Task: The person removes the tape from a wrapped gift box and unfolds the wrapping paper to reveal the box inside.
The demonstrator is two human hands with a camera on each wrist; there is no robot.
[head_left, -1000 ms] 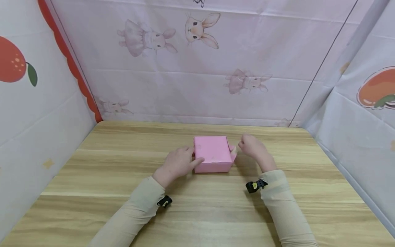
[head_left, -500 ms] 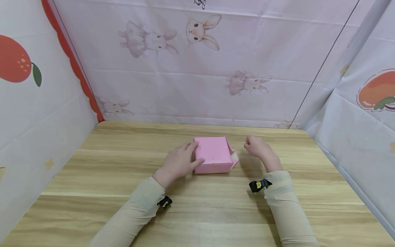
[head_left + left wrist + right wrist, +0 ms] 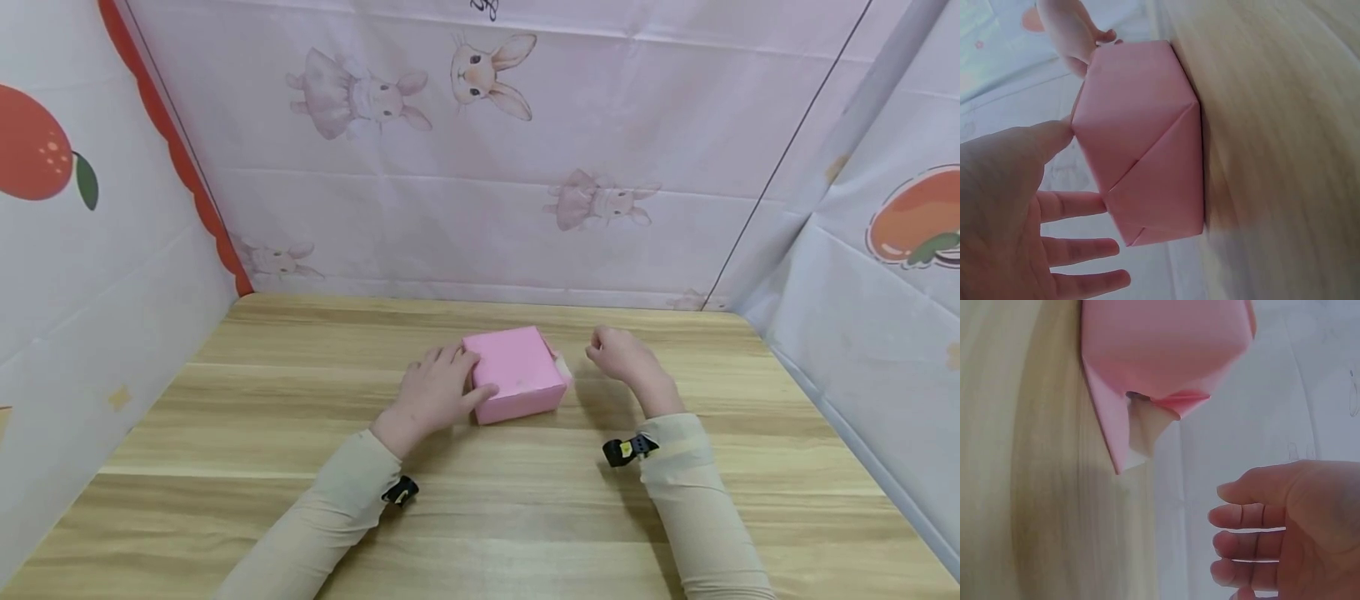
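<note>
A box wrapped in pink paper (image 3: 517, 367) rests on the wooden table. My left hand (image 3: 435, 396) touches its left side, fingers fairly straight and spread; in the left wrist view the thumb tip and one fingertip meet the box's top edge. Folded paper with a diagonal seam covers that end. On the right end, loose paper flaps (image 3: 1110, 419) stick out, pale inside, with a small dark gap behind them. My right hand (image 3: 622, 358) is just right of those flaps, apart from the box, with loosely curled fingers and nothing in them.
Wood-grain table (image 3: 480, 517) lies under both forearms. A rabbit-print cloth (image 3: 450, 225) hangs along the back edge, and fruit-print cloths flank both sides. Each wrist wears a small black camera (image 3: 628, 450).
The box has turned slightly, its right end moving away from me and its left end tilting nearer. Since one second ago, my right hand has moved slightly right, away from the flaps.
</note>
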